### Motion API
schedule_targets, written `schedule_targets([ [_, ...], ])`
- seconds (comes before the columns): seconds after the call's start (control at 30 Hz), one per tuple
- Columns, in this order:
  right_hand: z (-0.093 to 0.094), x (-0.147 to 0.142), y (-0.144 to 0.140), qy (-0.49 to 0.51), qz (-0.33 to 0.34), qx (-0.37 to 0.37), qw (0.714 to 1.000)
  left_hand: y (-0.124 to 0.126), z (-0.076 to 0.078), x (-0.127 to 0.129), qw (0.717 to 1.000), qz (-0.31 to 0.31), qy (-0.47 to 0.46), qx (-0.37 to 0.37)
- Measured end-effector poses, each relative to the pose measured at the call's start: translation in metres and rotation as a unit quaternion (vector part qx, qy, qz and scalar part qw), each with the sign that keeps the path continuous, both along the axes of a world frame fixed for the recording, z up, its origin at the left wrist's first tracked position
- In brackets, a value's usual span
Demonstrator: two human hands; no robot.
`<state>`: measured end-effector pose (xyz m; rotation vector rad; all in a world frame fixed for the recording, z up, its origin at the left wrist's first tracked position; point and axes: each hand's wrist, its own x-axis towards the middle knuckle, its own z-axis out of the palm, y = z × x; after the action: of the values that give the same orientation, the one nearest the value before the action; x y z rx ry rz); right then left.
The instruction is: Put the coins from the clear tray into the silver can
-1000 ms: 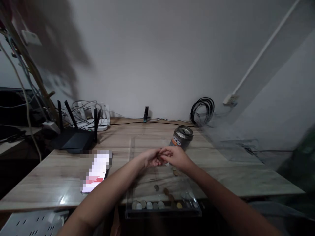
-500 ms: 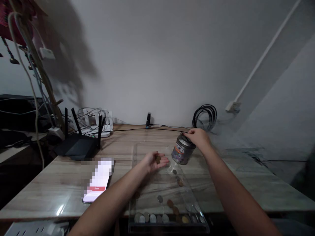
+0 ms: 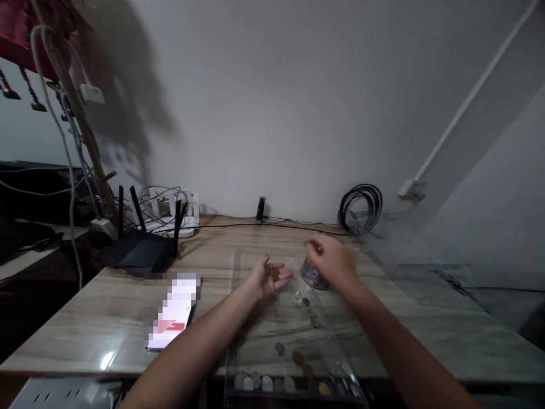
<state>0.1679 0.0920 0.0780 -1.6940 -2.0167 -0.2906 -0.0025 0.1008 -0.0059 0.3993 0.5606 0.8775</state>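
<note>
In the cupped left hand (image 3: 264,278), small brownish coins (image 3: 275,274), dull

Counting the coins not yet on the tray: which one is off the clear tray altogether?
The brownish coin lying in the open left hand, raised above the tray. The other coins lie loose on the tray or lined along its near edge.

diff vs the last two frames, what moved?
The right hand left the left hand, reached to the tin can, tipped it, and now hovers blurred in front of it, grip unclear. Left palm stayed open, holding coins. Clear tray, phone, router unchanged.
</note>
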Motion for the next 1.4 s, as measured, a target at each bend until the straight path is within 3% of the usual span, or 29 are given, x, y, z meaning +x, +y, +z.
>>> schedule_targets([
  [0.07,-0.018,-0.024,-0.016,-0.031,0.127,-0.085,0.988,0.000,0.002,0.000,1.000,0.008,-0.011,0.019],
  [0.13,-0.036,-0.039,-0.023,-0.049,0.195,-0.139,0.970,-0.001,0.002,0.001,0.999,0.004,-0.012,0.033],
  [0.27,-0.054,-0.046,-0.020,-0.072,0.194,-0.147,0.967,0.000,-0.001,0.004,1.000,-0.023,0.003,0.021],
  [0.4,-0.038,-0.027,-0.011,-0.027,0.174,-0.122,0.977,0.001,-0.006,0.005,1.000,-0.025,-0.005,-0.008],
  [0.53,0.000,0.022,0.012,0.108,0.072,-0.027,0.991,0.002,-0.007,0.003,0.998,-0.061,0.015,-0.017],
  [0.63,0.020,0.053,0.038,0.108,-0.062,-0.019,0.992,0.002,-0.006,0.003,0.998,-0.050,0.018,-0.021],
  [0.73,0.021,0.061,0.057,0.033,-0.143,-0.065,0.987,0.002,-0.006,0.003,0.999,-0.036,0.023,-0.020],
  [0.93,0.015,0.052,0.049,-0.016,-0.162,-0.073,0.984,0.002,-0.006,0.002,0.999,-0.028,0.032,-0.022],
  [1.03,0.013,0.039,0.022,0.005,-0.117,0.001,0.993,0.001,-0.005,0.001,0.999,-0.031,0.008,-0.013],
  [1.1,0.003,0.020,-0.001,-0.008,-0.007,0.011,1.000,0.000,-0.005,0.001,0.999,-0.042,-0.024,0.009],
  [1.2,-0.024,-0.011,-0.030,-0.075,0.182,-0.079,0.977,0.001,-0.006,0.001,0.995,-0.064,-0.055,0.048],
  [1.3,-0.044,-0.030,-0.042,-0.100,0.202,-0.109,0.968,0.003,-0.008,0.002,0.993,-0.093,-0.048,0.063],
  [1.4,-0.045,-0.030,-0.039,-0.082,0.215,-0.120,0.966,0.002,-0.010,0.003,0.990,-0.115,-0.040,0.070],
])
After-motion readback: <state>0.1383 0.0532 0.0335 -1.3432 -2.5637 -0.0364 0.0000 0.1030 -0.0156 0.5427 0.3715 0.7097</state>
